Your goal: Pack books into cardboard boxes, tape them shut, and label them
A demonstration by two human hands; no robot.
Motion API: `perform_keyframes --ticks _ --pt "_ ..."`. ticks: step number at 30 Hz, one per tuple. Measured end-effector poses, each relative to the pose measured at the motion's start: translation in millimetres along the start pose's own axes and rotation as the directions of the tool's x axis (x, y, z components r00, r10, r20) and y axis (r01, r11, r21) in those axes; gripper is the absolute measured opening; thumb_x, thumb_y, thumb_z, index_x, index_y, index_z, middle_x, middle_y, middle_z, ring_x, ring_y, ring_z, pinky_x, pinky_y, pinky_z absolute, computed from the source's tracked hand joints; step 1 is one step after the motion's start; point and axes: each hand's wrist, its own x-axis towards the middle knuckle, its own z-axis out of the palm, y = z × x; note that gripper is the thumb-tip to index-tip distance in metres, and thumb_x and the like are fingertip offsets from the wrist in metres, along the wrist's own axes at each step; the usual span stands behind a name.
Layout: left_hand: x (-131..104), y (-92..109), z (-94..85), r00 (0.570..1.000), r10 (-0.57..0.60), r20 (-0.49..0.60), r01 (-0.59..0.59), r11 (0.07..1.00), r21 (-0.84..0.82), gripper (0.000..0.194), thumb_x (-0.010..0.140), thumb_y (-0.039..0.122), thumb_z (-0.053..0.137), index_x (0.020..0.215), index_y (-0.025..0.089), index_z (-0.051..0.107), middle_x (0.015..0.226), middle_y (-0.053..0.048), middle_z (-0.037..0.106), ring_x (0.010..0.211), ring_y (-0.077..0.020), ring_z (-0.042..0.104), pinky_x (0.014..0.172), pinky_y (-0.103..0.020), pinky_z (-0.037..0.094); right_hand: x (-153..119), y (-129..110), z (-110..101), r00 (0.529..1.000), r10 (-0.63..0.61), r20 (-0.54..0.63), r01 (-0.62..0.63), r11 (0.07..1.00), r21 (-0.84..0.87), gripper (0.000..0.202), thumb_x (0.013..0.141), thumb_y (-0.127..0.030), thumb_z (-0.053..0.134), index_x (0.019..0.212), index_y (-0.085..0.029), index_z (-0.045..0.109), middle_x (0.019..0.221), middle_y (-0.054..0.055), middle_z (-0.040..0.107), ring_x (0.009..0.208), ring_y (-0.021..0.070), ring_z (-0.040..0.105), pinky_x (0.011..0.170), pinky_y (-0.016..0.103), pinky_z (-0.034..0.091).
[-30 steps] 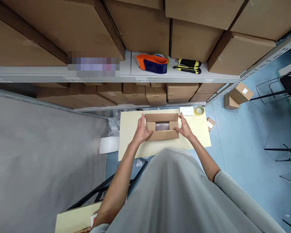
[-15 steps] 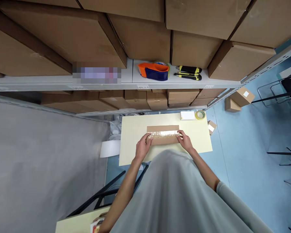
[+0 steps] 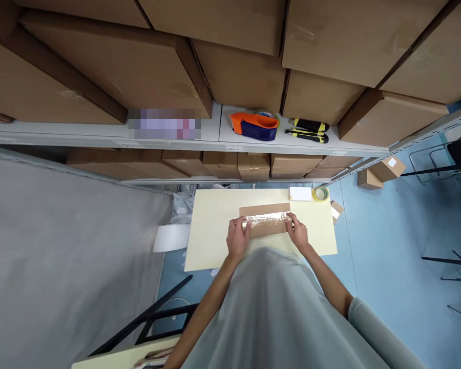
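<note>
Below the shelving unit (image 3: 200, 145), a pale yellow table (image 3: 211, 241) bears a cardboard box (image 3: 269, 233) with shiny clear tape (image 3: 267, 219) running along its upper face. At the box's left end, the left hand (image 3: 237, 238) has its fingers curled over the edge, thumb and fingers gripping the corner of the box; at its right end, the right hand (image 3: 298, 233) pinches the edge in the same manner. Beyond the box, toward the table's far right corner, lie a small white box (image 3: 300, 193) and, just beside it, a roll of yellow tape (image 3: 320, 193). Higher than the box, the shelf carries an orange and blue tape dispenser (image 3: 254, 126), black and yellow utility knives (image 3: 308, 131) to its right, and large cardboard cartons (image 3: 238, 77) behind them, with smaller cartons (image 3: 221, 164) on the level underneath. Left of the box, past the table, are crumpled plastic bags (image 3: 182, 204) and a grey wall (image 3: 69, 256). Right of it spreads a light blue floor (image 3: 392, 225), where a few brown boxes (image 3: 388, 169) sit near the shelving unit's upright.
</note>
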Motion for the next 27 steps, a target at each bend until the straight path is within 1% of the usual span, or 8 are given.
perform_keyframes --ticks 3,5,7,9,13,18,21,27 --pt "0.6 -2.7 12.1 0.998 0.017 -0.061 -0.020 0.998 -0.062 0.031 0.109 0.049 0.053 0.123 0.024 0.065 0.126 -0.015 0.063 0.127 -0.0326 0.065 0.111 -0.050 0.056 -4.3 2.3 8.9 1.000 -0.004 -0.031 0.003 1.000 -0.028 0.044 0.113 -0.049 0.043 0.143 -0.027 0.065 0.132 0.009 0.082 0.097 0.0259 0.083 0.092 0.038 0.064" --pt "-0.1 -7.1 16.1 0.995 0.048 -0.088 -0.056 0.994 -0.089 0.029 0.108 0.048 0.052 0.120 0.023 0.062 0.124 -0.016 0.061 0.127 -0.0327 0.063 0.117 -0.052 0.053 -7.7 3.0 15.6 0.999 -0.006 -0.050 0.004 0.999 -0.038 0.045 0.113 -0.048 0.039 0.143 -0.025 0.064 0.142 0.012 0.077 0.109 0.0273 0.081 0.093 0.040 0.066" --pt "-1.2 -12.0 18.0 0.993 0.065 -0.096 -0.074 0.993 -0.095 0.027 0.108 0.047 0.050 0.119 0.023 0.061 0.124 -0.016 0.060 0.128 -0.0332 0.062 0.118 -0.053 0.052 -10.0 3.5 22.3 0.997 -0.003 -0.079 0.001 1.000 -0.029 0.046 0.114 -0.047 0.034 0.143 -0.024 0.061 0.148 0.015 0.071 0.123 0.0281 0.077 0.092 0.041 0.067" --pt "-1.9 -16.0 18.9 0.994 0.060 -0.092 -0.068 0.994 -0.088 0.027 0.108 0.046 0.050 0.119 0.024 0.060 0.128 -0.017 0.058 0.131 -0.0337 0.060 0.119 -0.054 0.053 -10.5 4.2 27.8 0.995 -0.004 -0.099 0.003 1.000 -0.009 0.046 0.114 -0.044 0.030 0.143 -0.023 0.059 0.149 0.016 0.067 0.131 0.0277 0.073 0.092 0.042 0.067" --pt "-1.4 -21.1 19.9 0.996 0.047 -0.071 -0.052 0.996 -0.071 0.025 0.108 0.046 0.050 0.119 0.025 0.059 0.130 -0.017 0.057 0.135 -0.0345 0.059 0.121 -0.056 0.052 -8.3 7.0 31.6 0.995 -0.022 -0.096 0.023 1.000 0.012 0.043 0.113 -0.041 0.031 0.142 -0.024 0.057 0.148 0.016 0.064 0.133 0.0279 0.070 0.097 0.046 0.067" --pt "-0.9 -23.7 20.8 0.997 0.051 -0.056 -0.054 0.997 -0.060 0.025 0.108 0.047 0.050 0.117 0.025 0.058 0.129 -0.016 0.056 0.136 -0.0351 0.059 0.123 -0.057 0.050 -7.3 8.9 30.1 0.996 -0.021 -0.092 0.025 0.999 0.037 0.042 0.113 -0.045 0.032 0.140 -0.027 0.058 0.146 0.014 0.064 0.132 0.0277 0.070 0.096 0.046 0.068" --pt "-0.7 -23.7 21.4 0.998 0.041 -0.057 -0.044 0.997 -0.059 0.023 0.107 0.046 0.052 0.115 0.025 0.058 0.129 -0.016 0.057 0.136 -0.0355 0.059 0.123 -0.058 0.050 -6.1 8.4 29.3 0.996 -0.030 -0.087 0.033 0.999 0.031 0.043 0.113 -0.045 0.031 0.140 -0.026 0.058 0.145 0.015 0.063 0.131 0.0281 0.071 0.096 0.047 0.068" --pt "-0.3 -23.3 21.1 0.996 0.054 -0.071 -0.060 0.995 -0.085 0.023 0.106 0.045 0.053 0.115 0.025 0.060 0.128 -0.017 0.058 0.134 -0.0360 0.061 0.121 -0.058 0.051 -8.0 8.4 22.9 0.999 -0.044 -0.032 0.045 0.999 0.021 0.043 0.113 -0.047 0.029 0.140 -0.026 0.054 0.149 0.016 0.062 0.134 0.0292 0.070 0.097 0.048 0.068"
